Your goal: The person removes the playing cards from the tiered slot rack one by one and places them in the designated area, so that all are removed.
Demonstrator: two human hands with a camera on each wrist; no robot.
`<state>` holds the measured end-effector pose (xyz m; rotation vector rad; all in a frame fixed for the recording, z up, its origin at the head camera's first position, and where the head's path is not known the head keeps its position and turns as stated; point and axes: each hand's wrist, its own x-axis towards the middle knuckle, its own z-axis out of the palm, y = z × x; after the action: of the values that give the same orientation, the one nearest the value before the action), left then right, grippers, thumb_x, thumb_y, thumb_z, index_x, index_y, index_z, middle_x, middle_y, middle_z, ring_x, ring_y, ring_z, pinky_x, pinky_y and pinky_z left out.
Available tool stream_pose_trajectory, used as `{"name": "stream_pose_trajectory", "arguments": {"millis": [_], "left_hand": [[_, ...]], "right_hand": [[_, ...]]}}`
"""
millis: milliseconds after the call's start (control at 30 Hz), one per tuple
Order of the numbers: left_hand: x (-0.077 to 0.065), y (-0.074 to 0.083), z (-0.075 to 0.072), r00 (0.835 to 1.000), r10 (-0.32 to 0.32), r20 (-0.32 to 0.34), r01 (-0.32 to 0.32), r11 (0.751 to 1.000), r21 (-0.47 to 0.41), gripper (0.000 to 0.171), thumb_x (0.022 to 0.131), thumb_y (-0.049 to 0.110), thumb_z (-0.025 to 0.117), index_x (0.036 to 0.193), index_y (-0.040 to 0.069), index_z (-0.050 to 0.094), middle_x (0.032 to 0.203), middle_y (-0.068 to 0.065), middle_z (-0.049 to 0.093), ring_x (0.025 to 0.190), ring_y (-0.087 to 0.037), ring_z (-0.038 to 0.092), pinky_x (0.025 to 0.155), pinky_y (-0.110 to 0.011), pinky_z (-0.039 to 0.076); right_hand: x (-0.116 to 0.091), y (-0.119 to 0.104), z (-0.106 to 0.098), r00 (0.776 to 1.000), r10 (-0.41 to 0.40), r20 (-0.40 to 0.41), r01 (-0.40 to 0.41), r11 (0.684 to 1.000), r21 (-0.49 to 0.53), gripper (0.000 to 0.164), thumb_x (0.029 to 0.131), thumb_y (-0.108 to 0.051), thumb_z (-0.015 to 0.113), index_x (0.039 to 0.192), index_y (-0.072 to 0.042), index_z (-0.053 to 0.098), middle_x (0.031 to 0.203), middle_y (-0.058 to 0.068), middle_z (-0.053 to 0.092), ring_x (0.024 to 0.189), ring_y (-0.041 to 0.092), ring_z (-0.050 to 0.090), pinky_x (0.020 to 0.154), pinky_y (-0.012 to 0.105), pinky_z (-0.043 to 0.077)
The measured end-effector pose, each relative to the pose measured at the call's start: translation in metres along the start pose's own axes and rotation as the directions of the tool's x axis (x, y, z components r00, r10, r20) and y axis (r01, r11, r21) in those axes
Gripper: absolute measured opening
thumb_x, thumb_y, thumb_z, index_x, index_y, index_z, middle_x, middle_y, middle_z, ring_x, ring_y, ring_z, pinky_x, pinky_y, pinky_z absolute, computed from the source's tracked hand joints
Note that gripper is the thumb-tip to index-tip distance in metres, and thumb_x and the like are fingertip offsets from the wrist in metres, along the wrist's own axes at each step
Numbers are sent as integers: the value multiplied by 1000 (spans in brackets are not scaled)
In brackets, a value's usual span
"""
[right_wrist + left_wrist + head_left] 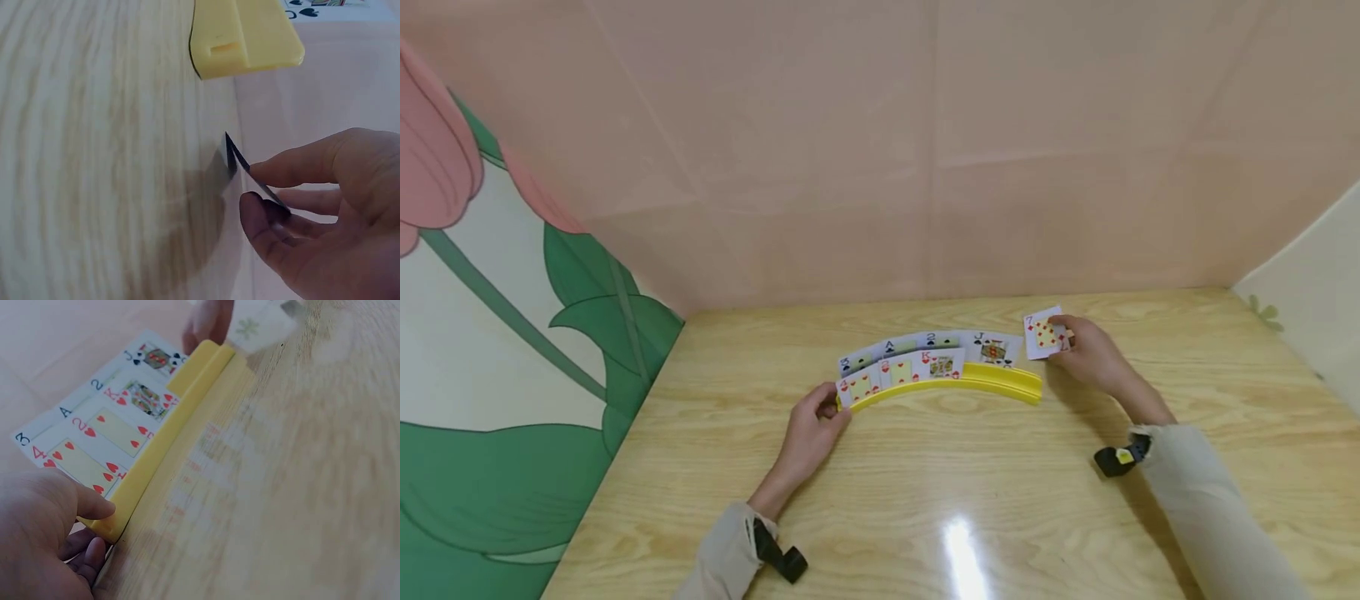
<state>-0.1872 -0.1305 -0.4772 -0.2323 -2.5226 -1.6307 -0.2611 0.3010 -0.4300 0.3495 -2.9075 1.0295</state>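
Note:
A curved yellow card holder stands on the table with playing cards in two rows. The back row shows spades, ending at the right with a jack. In front are hearts: a four, a two and a king. My left hand pinches the holder's left end, thumb on its front face. Just beyond the right end, my right hand holds playing cards between thumb and fingers, a seven of diamonds facing me. In the right wrist view these cards appear edge-on, slightly spread apart.
The wood-grain table reaches back to a pink cloth wall. A panel with painted flowers and leaves borders the left side, and a pale panel the right. The holder's right end has a bare yellow slot.

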Motion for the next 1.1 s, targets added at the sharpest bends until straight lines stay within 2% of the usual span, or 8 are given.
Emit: {"name": "stream_pose_trajectory", "arguments": {"millis": [133, 267, 500, 600, 733, 867, 967, 1100], "left_hand": [[0, 0, 1, 1000, -4, -9, 3, 1000, -18, 31, 86, -2, 70, 117, 4, 67, 105, -10, 66, 85, -17, 54, 74, -25, 45], [0, 0, 1, 1000, 4, -15, -5, 999, -33, 32, 86, -2, 71, 118, 2, 67, 106, -12, 66, 86, -20, 54, 74, -26, 45], [-1, 1, 0, 1000, 2, -9, -2, 1000, -15, 29, 85, -3, 70, 114, 4, 68, 103, -10, 66, 83, -17, 55, 74, -25, 45], [0, 0, 0, 1000, 13, -9, -13, 1000, -11, 28, 85, -2, 69, 113, 5, 68, 102, -9, 67, 83, -17, 56, 74, -25, 46], [-1, 5, -1, 999, 32, -17, -32, 999, -12, 27, 85, -3, 69, 111, 3, 68, 101, -10, 67, 83, -18, 56, 73, -25, 46], [-1, 5, 0, 999, 27, -19, -28, 999, -18, 28, 85, -4, 69, 112, 1, 68, 102, -12, 67, 83, -19, 55, 73, -25, 45], [1, -1, 1, 1000, 25, -13, -25, 1000, -15, 28, 85, -2, 70, 112, 4, 68, 102, -10, 67, 83, -18, 56, 73, -25, 46], [1, -2, 0, 999, 30, -10, -30, 1000, -7, 27, 86, 0, 69, 112, 6, 68, 101, -7, 66, 83, -17, 56, 73, -25, 47]], "right_hand": [[0, 3, 1, 1000, -22, 13, 22, 999, -35, 54, 83, 5, 66, 133, 19, 48, 131, 43, 47, 111, 46, 50, 92, 59, 40], [0, 6, 1, 1000, -17, 19, 18, 998, -62, 51, 82, 2, 65, 129, 17, 53, 130, 42, 49, 103, 42, 50, 85, 53, 42], [1, 8, 2, 999, -49, -9, 47, 992, -113, 46, 81, -1, 62, 124, 17, 58, 123, 43, 53, 112, 53, 52, 93, 63, 40], [1, 8, 3, 999, -42, -10, 41, 993, -111, 43, 84, -1, 59, 124, 16, 59, 124, 41, 54, 87, 46, 56, 76, 54, 46], [2, 7, 3, 999, -37, -13, 36, 994, -104, 39, 89, -2, 60, 124, 15, 60, 126, 39, 55, 81, 35, 51, 71, 46, 40], [2, 10, 5, 997, -70, -29, 66, 989, -131, 39, 87, -1, 65, 121, 16, 60, 123, 41, 55, 106, 51, 52, 92, 62, 40], [1, 12, 7, 995, -92, -43, 84, 983, -165, 39, 84, -1, 67, 119, 17, 61, 118, 42, 57, 113, 59, 47, 95, 69, 36], [0, 11, 8, 993, -100, -58, 88, 980, -180, 38, 84, -1, 67, 119, 15, 62, 116, 40, 59, 115, 59, 45, 96, 71, 31]]}}
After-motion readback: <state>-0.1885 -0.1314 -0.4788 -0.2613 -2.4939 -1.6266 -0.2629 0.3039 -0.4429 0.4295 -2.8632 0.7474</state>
